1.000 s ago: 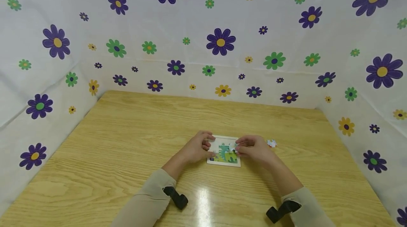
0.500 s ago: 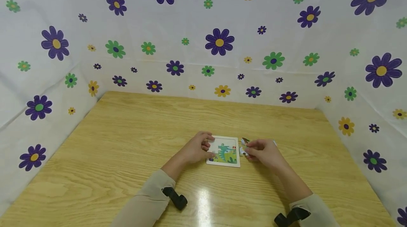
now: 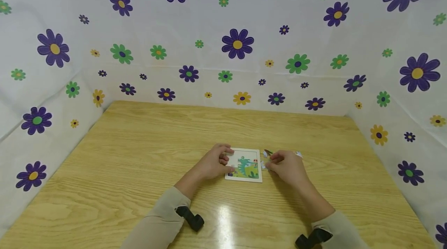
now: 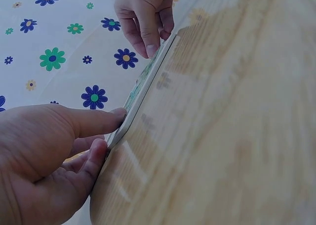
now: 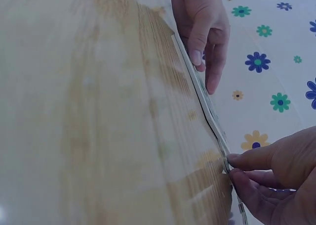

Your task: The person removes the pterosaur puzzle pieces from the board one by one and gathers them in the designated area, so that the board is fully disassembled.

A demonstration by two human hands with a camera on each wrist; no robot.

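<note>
A dinosaur jigsaw puzzle in a white tray lies flat on the table, its right and lower parts filled with green and yellow pieces. The upper left of the tray is bare white. My left hand holds the tray's left side, thumb over the rim and fingers curled at its edge. Just right of the tray, my right hand pinches a pale jigsaw piece between thumb and forefinger. Another piece with a dark green and brown print lies beside those fingertips, partly covered.
Behind the right hand a further pale piece shows on the wooden table. White flower-printed cloth encloses the table at the back and both sides. Black straps with camera mounts sit on both wrists.
My right hand has left a piece in the tray's right side, where a red spot now shows, and moved right to the loose pieces. The left hand stays on the tray.
</note>
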